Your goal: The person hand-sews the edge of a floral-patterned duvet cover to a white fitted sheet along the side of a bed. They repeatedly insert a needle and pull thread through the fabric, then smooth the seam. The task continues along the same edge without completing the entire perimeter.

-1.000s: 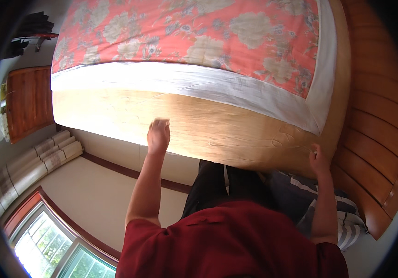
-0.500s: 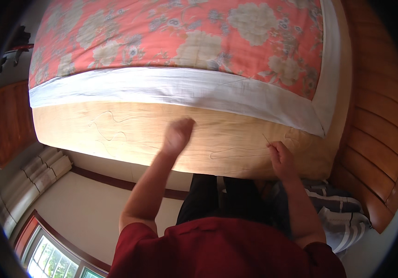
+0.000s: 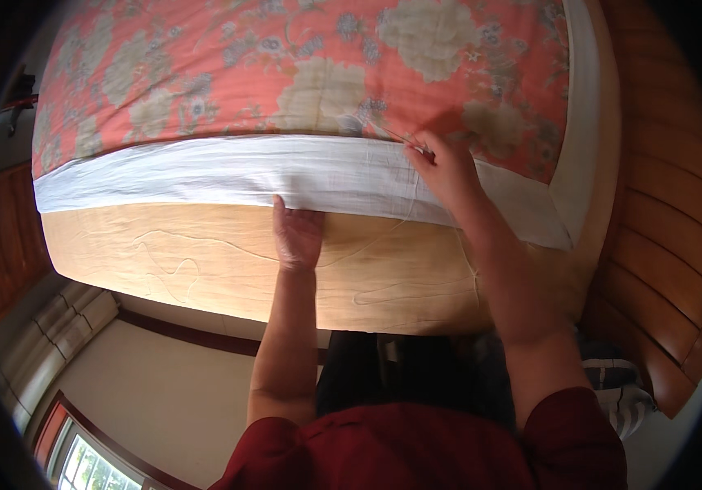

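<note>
A sewing needle point(image 3: 397, 137) points up and left from the pinched fingers of my right hand point(image 3: 442, 167), above the seam where the coral floral quilt point(image 3: 318, 94) meets its white cloth border point(image 3: 204, 167). Pale thread point(image 3: 411, 204) hangs below that hand, crosses the border and lies in loose curves on the tan cloth. At the border's near edge is my left hand point(image 3: 298, 241), palm up, its thumb over the white cloth and its fingers hidden beneath it.
Tan cloth point(image 3: 228, 286) covers the bed's near side. A brown wooden panel point(image 3: 653, 204) stands along the right, with striped fabric point(image 3: 621, 388) low beside it. A curtain point(image 3: 57, 327) and a window point(image 3: 93, 465) are at lower left.
My right hand has carried the needle up and left from the tan cloth to the quilt seam, drawing thread along. The left hand has turned palm up and reached the white border's edge.
</note>
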